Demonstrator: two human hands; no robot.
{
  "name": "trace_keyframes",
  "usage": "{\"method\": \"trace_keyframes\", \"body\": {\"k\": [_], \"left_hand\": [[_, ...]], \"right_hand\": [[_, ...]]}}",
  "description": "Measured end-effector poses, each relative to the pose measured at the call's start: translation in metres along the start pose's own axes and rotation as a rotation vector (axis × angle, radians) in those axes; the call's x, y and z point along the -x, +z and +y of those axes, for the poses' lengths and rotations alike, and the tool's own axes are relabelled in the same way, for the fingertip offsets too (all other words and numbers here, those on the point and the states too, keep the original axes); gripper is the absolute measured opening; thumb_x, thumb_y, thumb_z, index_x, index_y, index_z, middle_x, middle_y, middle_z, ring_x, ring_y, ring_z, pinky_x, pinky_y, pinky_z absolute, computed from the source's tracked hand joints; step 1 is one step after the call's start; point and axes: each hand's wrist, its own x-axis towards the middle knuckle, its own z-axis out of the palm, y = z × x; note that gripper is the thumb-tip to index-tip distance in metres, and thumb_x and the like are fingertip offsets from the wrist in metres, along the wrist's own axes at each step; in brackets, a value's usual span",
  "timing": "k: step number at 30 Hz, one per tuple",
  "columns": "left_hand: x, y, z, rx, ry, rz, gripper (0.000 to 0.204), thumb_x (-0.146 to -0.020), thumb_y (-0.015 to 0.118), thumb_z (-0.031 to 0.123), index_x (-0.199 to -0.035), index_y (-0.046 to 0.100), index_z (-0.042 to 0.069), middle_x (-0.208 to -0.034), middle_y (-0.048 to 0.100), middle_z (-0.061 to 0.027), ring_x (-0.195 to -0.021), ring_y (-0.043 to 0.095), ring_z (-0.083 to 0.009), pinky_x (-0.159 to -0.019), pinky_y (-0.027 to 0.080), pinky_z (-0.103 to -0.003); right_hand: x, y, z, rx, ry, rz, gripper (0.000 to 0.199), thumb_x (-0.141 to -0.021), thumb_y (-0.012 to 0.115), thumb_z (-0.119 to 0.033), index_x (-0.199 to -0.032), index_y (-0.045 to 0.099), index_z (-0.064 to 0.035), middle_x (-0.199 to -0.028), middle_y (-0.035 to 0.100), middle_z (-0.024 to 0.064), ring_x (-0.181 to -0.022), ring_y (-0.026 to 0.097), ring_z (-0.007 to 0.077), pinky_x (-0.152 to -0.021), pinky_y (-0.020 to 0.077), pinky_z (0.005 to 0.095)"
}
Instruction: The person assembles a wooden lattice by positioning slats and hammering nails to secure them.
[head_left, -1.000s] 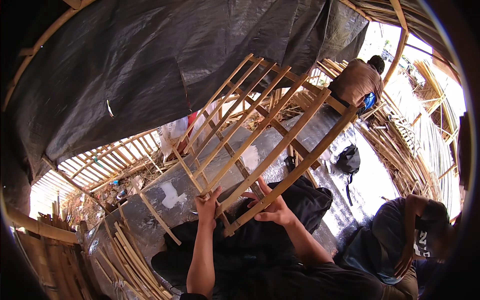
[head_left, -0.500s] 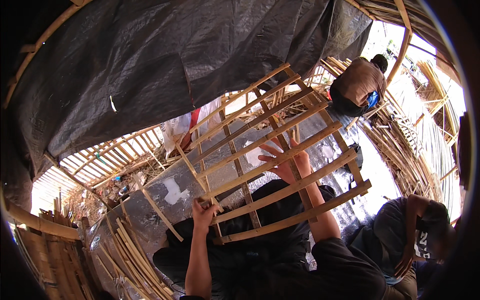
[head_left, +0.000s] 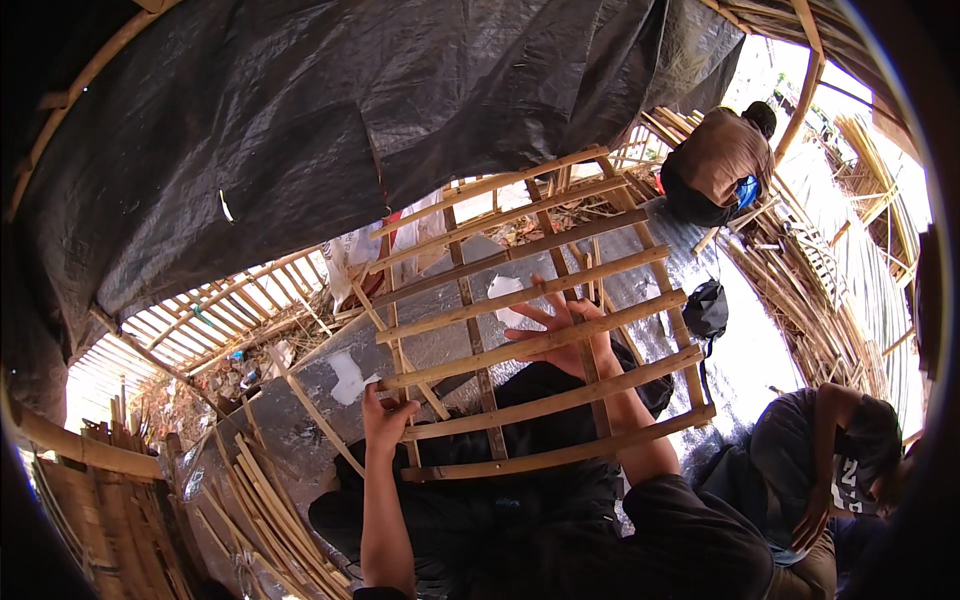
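A bamboo lattice panel [head_left: 530, 350], made of long slats crossed by thinner strips, is tilted in front of my lap. My left hand [head_left: 388, 418] is closed on its near left edge, around the slat ends. Behind the panel my right hand [head_left: 562, 340] shows through the gaps with fingers spread, apparently bearing against the back of a cross strip; the slats partly cover it. My right forearm passes under the nearest slats.
Loose bamboo strips [head_left: 275, 510] lie at my left. A person [head_left: 815, 470] sits close at my right; another person [head_left: 718, 160] crouches at the far right near piled bamboo [head_left: 800, 290]. A black tarp [head_left: 300, 120] hangs ahead. A black bag [head_left: 706, 310] rests beyond the panel's right end.
The panel has turned and tipped, its right end coming down and leftward. My left hand has shifted slightly left, still holding the edge; my right hand stays spread behind the slats.
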Motion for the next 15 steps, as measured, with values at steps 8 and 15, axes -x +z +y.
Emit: {"method": "trace_keyframes", "body": {"k": [8, 15], "left_hand": [[-0.008, -0.053, 0.007, 0.391, -0.179, 0.042, 0.049, -0.097, 0.063, 0.037, -0.132, 0.06, 0.004, -0.101, 0.075, -0.0077, -0.075, 0.07, -0.0166, -0.063, 0.048, -0.03], [0.011, -0.096, 0.001, 0.411, -0.207, 0.162, 0.053, -0.098, 0.06, 0.045, -0.131, 0.06, 0.004, -0.1, 0.073, -0.0088, -0.079, 0.069, -0.0187, -0.069, 0.048, -0.033]], "right_hand": [[0.004, -0.032, 0.016, -0.193, -0.067, -0.029, 0.072, -0.088, 0.058, -0.033, -0.156, 0.038, -0.0225, -0.151, 0.048, 0.0235, -0.117, 0.064, 0.0424, -0.101, 0.0501, 0.0646], [0.009, -0.031, 0.018, -0.172, -0.159, 0.091, 0.067, -0.087, 0.058, -0.03, -0.152, 0.046, -0.023, -0.147, 0.052, 0.0217, -0.11, 0.068, 0.0364, -0.1, 0.0527, 0.0573]]}}
